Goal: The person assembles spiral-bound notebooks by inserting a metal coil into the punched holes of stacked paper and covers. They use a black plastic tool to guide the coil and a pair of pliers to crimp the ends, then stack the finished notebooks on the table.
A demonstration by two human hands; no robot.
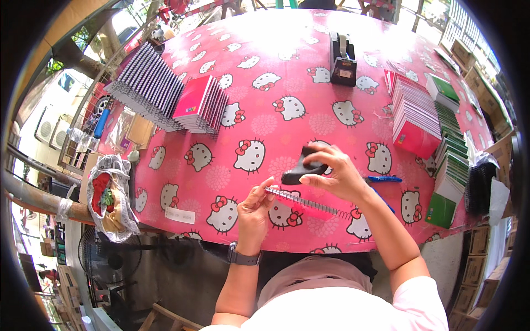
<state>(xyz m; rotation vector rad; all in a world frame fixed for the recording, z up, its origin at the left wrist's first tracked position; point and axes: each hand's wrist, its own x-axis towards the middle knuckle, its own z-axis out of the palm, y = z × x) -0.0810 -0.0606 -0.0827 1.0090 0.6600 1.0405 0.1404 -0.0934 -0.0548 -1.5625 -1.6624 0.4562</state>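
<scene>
A pink spiral notebook lies near the front of the table with its spine crosswise. Its dark wire coil runs along the top edge, and a loose length sticks out past the right end. My left hand pinches the notebook's left corner, at the end of the coil. Just above the notebook, my right hand is closed round a black handheld tool. The exact kind of this tool is hard to make out, as my fingers cover part of it.
Coil-bound notebooks are stacked at the far left, beside a pink-red stack. At the right are more pink-red notebooks and green ones. A tape dispenser stands at the back. A blue pen lies near my right wrist.
</scene>
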